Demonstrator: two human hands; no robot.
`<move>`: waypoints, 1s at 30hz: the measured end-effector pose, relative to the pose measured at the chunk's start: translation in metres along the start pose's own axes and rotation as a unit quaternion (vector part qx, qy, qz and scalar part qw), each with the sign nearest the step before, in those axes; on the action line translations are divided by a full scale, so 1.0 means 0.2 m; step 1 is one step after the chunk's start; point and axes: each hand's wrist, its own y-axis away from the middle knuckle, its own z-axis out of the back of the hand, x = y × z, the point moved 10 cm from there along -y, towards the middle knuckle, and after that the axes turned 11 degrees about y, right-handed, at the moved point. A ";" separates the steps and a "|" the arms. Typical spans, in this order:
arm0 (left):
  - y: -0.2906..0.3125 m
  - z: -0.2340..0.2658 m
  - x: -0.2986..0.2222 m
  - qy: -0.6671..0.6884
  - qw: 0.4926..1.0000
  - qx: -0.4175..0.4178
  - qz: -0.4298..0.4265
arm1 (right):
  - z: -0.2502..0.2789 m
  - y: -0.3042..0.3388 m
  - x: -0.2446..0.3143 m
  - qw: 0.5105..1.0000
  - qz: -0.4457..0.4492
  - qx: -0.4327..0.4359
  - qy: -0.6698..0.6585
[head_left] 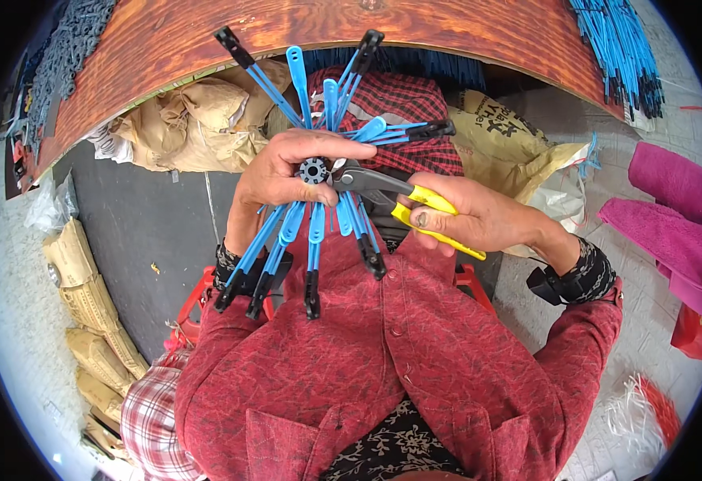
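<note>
My left hand [275,168] is closed round the middle of a cluster of blue plastic arms [267,248], its fingers and thumb about a round black notched hub [314,170]. The arms fan out above and below that hand; several carry black end pieces, others end in flat blue paddles. In my right hand [483,212] is a pair of pliers [432,199] with yellow handles, its metal jaws pointing left toward the hub. A small silvery piece shows between jaws and hub; whether the jaws grip it I cannot tell.
A wood-grain table [479,28] curves across the far side, with bundled blue rods [619,56] at its right and grey-blue parts [70,48] at its left. Brown paper sacks [198,120] lie beneath. Purple cloths [663,216] hang at right; folded cartons [98,305] stand left.
</note>
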 end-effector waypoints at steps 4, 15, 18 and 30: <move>-0.03 -0.02 -0.03 -0.066 0.998 0.004 -0.007 | 0.08 0.04 0.02 0.996 0.005 -0.038 0.080; -0.06 -0.07 0.02 -0.080 0.994 -0.020 0.071 | 0.16 0.11 0.15 0.951 0.004 -0.128 0.281; -0.08 -0.07 0.00 -0.080 0.993 -0.028 0.083 | 0.19 0.12 0.20 0.911 0.013 -0.174 0.374; -0.04 -0.04 -0.01 -0.052 0.993 -0.024 0.107 | 0.14 0.06 0.23 0.870 0.091 -0.246 0.417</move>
